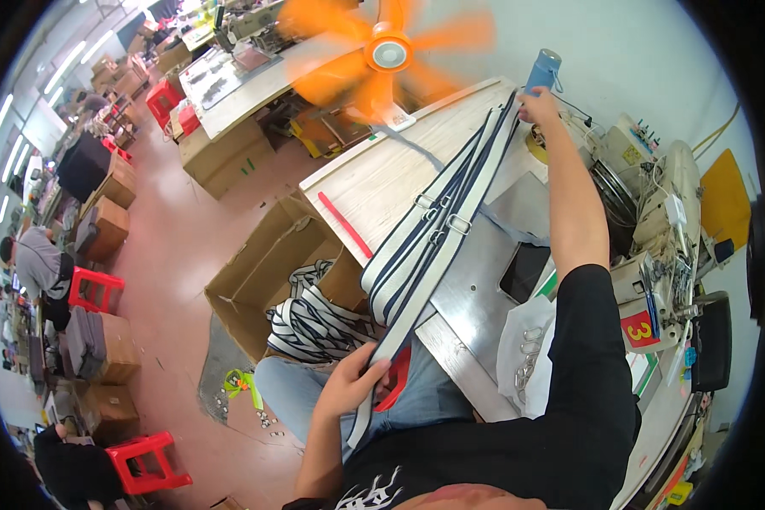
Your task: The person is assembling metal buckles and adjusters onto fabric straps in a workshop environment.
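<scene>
Several white webbing straps with navy edges (442, 200) stretch in a bundle across the table, metal slide buckles (459, 224) along their middle. At the far end of the bundle, beside a blue bottle (542, 70), my right hand (539, 107) is closed on the straps with its arm stretched out. My left hand (353, 381) grips one strap close to my lap, and the strap's end hangs below it. Below the table edge, an open cardboard box (245, 293) holds a heap of similar straps (314, 319).
A sewing machine (680, 221) stands at the right. Metal rings (529, 357) lie on white paper near a dark phone (525, 270). An orange fan (389, 55) spins beyond the table. Red stools (149, 463) and other people (38, 263) are at the left.
</scene>
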`<state>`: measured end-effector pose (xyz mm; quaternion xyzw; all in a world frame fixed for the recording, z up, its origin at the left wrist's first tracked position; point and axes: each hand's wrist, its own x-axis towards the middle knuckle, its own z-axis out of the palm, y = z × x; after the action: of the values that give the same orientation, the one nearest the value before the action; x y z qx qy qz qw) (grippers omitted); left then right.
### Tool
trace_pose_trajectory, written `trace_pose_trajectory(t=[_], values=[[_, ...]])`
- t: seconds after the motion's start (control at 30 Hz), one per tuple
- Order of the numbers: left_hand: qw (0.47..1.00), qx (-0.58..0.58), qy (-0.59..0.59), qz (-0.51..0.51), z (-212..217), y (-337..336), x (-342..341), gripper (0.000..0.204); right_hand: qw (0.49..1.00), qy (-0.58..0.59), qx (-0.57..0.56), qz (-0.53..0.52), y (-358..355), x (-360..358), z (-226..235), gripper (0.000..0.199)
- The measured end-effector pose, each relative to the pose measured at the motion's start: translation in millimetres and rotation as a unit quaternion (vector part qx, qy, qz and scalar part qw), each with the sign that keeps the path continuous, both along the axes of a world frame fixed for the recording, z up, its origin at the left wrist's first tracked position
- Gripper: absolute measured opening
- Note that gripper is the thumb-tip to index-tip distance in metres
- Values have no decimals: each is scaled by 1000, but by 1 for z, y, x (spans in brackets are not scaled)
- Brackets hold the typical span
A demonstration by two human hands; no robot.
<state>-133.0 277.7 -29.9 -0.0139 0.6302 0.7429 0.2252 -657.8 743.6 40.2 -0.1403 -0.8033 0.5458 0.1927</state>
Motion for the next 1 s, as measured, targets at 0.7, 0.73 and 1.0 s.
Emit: trace_pose_trajectory(t=[0.7, 0.73, 1.0], values=[[884, -423, 169, -109, -248, -46, -23, 39, 936, -37, -15, 349, -129, 342, 33, 16], [879, -427, 147, -151, -252, -45, -29, 40, 929, -41, -5, 367, -128, 362, 37, 16], [884, -454, 75, -82, -309, -124, -44, 28, 860, -191, -62, 468, -164, 505, 14, 16]])
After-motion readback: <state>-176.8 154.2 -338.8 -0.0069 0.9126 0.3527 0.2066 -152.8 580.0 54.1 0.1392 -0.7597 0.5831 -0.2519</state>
